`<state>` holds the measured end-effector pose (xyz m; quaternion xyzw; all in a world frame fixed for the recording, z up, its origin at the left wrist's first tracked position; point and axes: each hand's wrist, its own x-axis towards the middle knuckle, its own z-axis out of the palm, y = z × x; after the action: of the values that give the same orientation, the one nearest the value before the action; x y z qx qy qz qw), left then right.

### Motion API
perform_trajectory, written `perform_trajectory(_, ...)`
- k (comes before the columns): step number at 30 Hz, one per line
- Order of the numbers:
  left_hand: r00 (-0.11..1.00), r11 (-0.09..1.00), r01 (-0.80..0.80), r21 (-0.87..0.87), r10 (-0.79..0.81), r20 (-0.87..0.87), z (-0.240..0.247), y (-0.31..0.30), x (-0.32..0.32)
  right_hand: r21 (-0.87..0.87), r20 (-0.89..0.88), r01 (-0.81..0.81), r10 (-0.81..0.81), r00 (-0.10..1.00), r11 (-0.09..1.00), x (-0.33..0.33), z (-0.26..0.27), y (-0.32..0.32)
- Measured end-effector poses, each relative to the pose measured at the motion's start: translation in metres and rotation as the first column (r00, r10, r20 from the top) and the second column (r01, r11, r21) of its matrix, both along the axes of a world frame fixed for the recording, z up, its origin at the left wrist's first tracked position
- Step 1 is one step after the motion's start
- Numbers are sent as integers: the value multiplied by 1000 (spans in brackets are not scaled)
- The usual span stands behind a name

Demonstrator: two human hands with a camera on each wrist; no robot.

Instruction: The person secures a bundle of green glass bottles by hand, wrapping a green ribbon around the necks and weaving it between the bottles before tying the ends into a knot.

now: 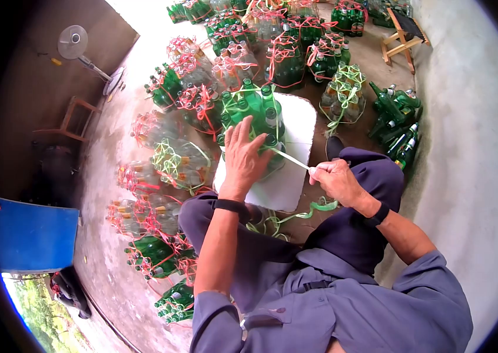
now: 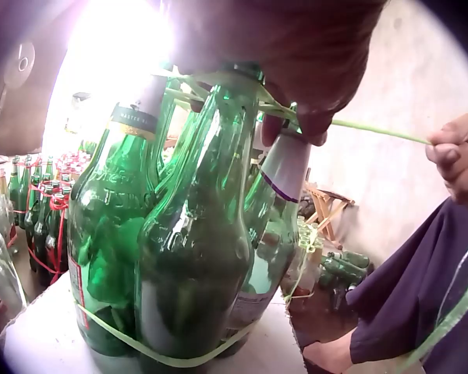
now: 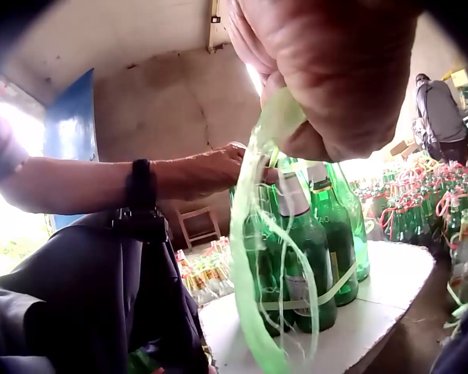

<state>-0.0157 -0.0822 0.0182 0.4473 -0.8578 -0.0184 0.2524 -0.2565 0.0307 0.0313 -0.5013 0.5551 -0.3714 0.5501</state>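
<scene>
A cluster of green bottles (image 1: 251, 106) stands upright on a white board (image 1: 299, 126), with pale green strapping (image 2: 171, 358) round the lower bodies and more strands at the necks. My left hand (image 1: 243, 157) rests on the near bottle necks, fingers spread in the head view; in the left wrist view its fingertips touch the strands at a neck. Off to the right, my right hand (image 1: 338, 181) pinches a pale green strip (image 1: 290, 157), which runs taut from the necks. Loose strip (image 3: 253, 312) hangs below the right hand in the right wrist view.
Bundles of bottles tied with red strapping (image 1: 196, 103) cover the floor ahead and to the left. Loose green bottles (image 1: 396, 117) lie by the right wall, below a wooden stool (image 1: 402, 38). A fan (image 1: 73, 41) stands at left. Another person (image 3: 441, 117) is in the background.
</scene>
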Motion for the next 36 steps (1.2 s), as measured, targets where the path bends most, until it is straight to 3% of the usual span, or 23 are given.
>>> perform_trajectory(3,1000,1000,-5,-28,5,-7,-6,-1,2,56,61,0,-3,998,998,-8,0,16)
perform_trajectory(7,999,998,5,-69,-8,-34,-10,-2,3,79,-30,45,-43,999,996,-22,5,29)
perform_trajectory(15,995,996,27,-87,-34,-88,-14,-2,4,-56,-150,12,-20,989,998,-53,41,35)
perform_trajectory(17,998,996,5,-84,-10,-58,-11,0,2,-199,-232,-19,-28,972,980,-67,43,33)
perform_trajectory(19,998,996,3,-86,-8,-60,-12,-1,2,-236,-251,-42,-19,968,971,-77,46,29)
perform_trajectory(21,998,996,0,-87,-5,-61,-12,-1,2,-263,-390,-49,-60,919,964,-89,40,27)
perform_trajectory(27,998,991,20,-135,-29,-62,-12,0,1,-299,-536,-107,-74,841,948,-104,49,19)
perform_trajectory(29,998,991,7,-130,-16,-64,-12,0,0,-184,-576,-152,19,817,971,-120,35,9)
perform_trajectory(31,997,990,5,-138,-15,-74,-12,0,-1,-175,-649,-185,28,761,967,-125,34,3)
perform_trajectory(33,998,991,-2,-134,-6,-57,-13,0,-2,-121,-803,-316,94,588,941,-132,25,-5)
perform_trajectory(36,998,988,0,-152,-10,-60,-13,0,-2,-253,-830,-388,8,558,886,-130,29,-8)
